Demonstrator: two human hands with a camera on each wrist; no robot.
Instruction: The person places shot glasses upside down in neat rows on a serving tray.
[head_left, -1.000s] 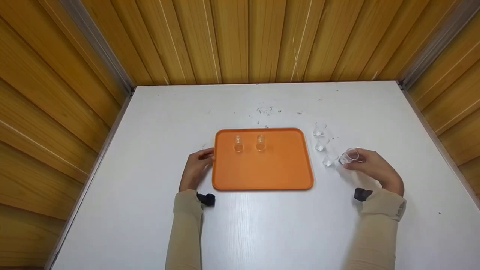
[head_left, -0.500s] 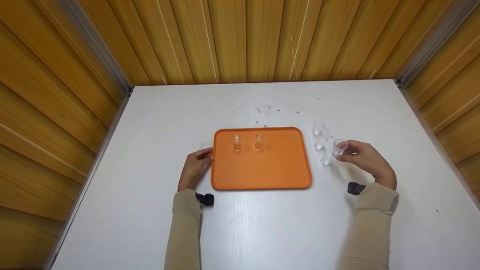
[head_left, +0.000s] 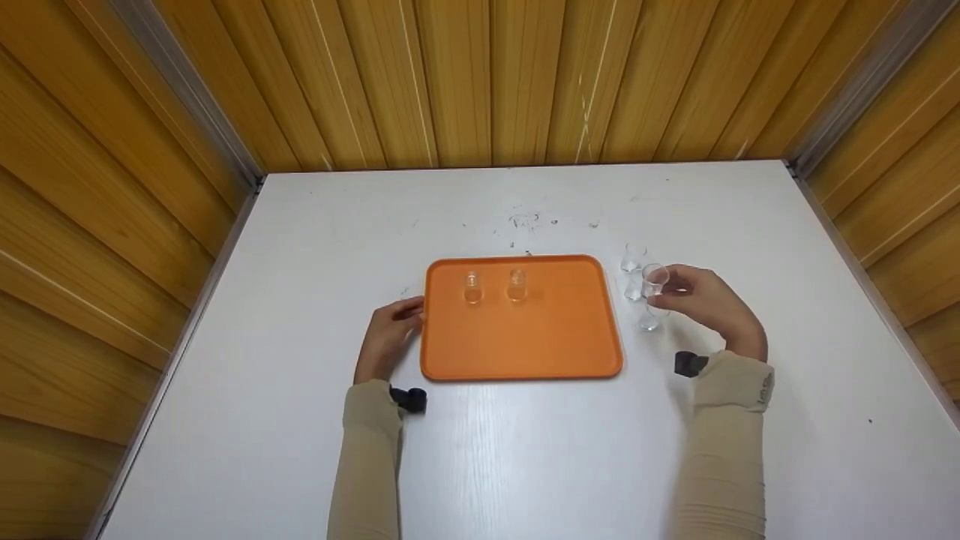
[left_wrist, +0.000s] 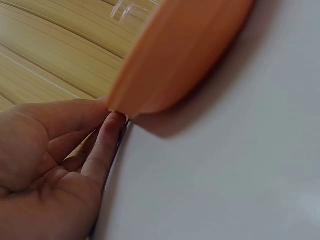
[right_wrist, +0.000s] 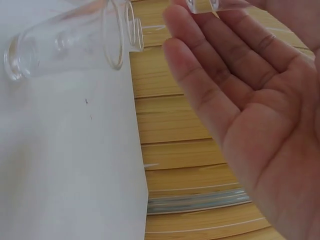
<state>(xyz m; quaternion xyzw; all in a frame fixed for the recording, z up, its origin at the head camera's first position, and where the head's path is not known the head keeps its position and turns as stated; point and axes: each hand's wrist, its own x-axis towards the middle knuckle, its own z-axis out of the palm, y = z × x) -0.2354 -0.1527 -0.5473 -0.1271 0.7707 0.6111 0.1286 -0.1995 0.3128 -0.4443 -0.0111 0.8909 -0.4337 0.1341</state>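
Note:
My left hand [head_left: 388, 339] touches the left edge of an orange tray [head_left: 525, 352]; in the left wrist view its nearly straight digits [left_wrist: 100, 150] meet the rim. My right hand [head_left: 712, 301] holds a small clear shot glass [head_left: 655, 279] between thumb and fingers, above the table. On the tray, near its far edge, two similar glasses [head_left: 472, 289] stand side by side, wide ends apparently down. Beside the tray's right edge is a row of three more glasses [head_left: 649, 321], partly behind the held one. The right wrist view shows one standing glass [right_wrist: 65, 45] close up.
All this is on a white table [head_left: 487, 457] with dark marks [head_left: 526, 220] toward the back. Wood-patterned panels [head_left: 517, 82] enclose the far side and both flanks. A black wrist camera [head_left: 690, 364] sits on the right sleeve, another on the left.
My right hand has moved left and away from me with the shot glass, which now overlaps the row of glasses. The left hand and the tray have stayed in place.

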